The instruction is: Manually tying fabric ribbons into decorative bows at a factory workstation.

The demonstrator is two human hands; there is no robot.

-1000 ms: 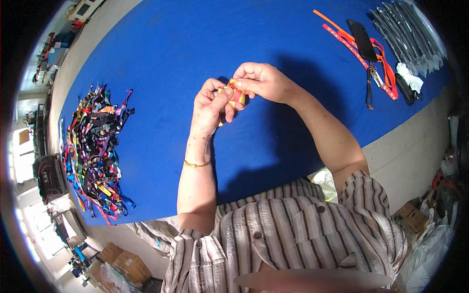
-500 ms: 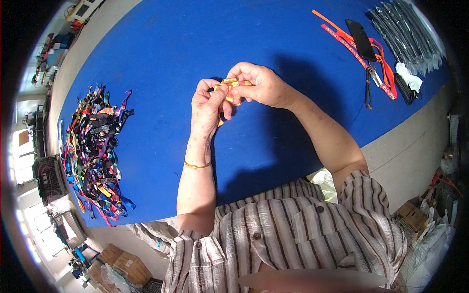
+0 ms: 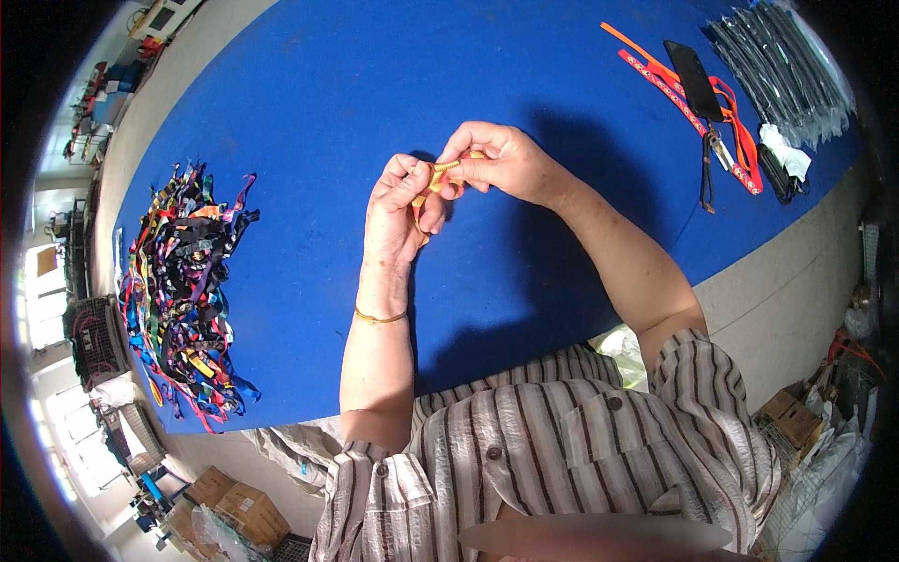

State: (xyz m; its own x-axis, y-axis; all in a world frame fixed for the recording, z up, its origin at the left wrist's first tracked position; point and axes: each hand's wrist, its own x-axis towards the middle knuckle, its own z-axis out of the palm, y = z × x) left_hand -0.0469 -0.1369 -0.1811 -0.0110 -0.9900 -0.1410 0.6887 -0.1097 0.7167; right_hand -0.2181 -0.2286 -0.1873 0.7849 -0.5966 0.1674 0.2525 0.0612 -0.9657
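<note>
A small yellow strap with red on it [image 3: 445, 168] is pinched between both hands, above the middle of the blue table. My left hand [image 3: 401, 206] is closed on the strap's left part, and a short end hangs down beside the palm. My right hand [image 3: 506, 167] grips the other part between thumb and forefinger, coming in from the right. Fingers cover much of the strap, so I cannot make out its full shape. A gold bracelet [image 3: 379, 318] circles my left wrist.
A heap of many-coloured straps [image 3: 187, 290] lies along the table's left side. At the far right are red and orange lanyards [image 3: 665, 89], a black phone [image 3: 690, 80], a stack of dark plastic-wrapped packs [image 3: 782, 70] and white crumpled tissue [image 3: 785, 152]. Cardboard boxes [image 3: 251, 515] stand below the table.
The fingers have shifted on the yellow strap, and its middle is now stretched in a narrow piece between the two hands. Both arms stay nearly in place.
</note>
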